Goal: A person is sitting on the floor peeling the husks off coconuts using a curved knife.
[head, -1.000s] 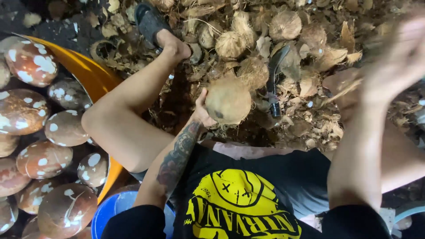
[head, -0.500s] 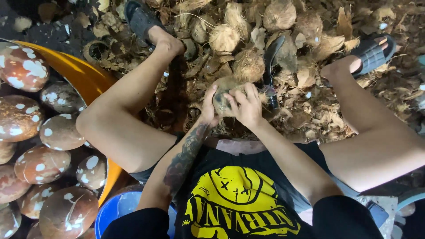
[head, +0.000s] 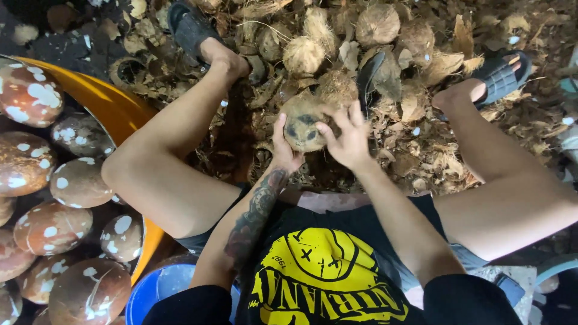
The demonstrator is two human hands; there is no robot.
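Since a second ago the right hand (head: 348,139), then raised high and blurred at the right edge, has come down onto the coconut (head: 304,125), which has sunk a little closer to the lap. Both hands now grip it between the knees: the left hand (head: 284,150) cups it from below and from the left with its thumb up along the side, and the right hand's spread fingers (head: 355,114) press on its right face. The coconut is husked, brown and rough, its dark eyes turned to the camera. Beyond the hands, a dark blade (head: 368,75) stands up out of the husk pile (head: 421,108), with several fibrous coconuts (head: 376,24) lying just behind it. Both feet wear dark sandals (head: 188,27), set on the husk-strewn ground. To the left an orange tub (head: 111,105) holds many smooth brown shelled coconuts (head: 51,225) flecked with white. A blue bucket (head: 150,292) sits at the lower left beside the left thigh, its contents not visible.
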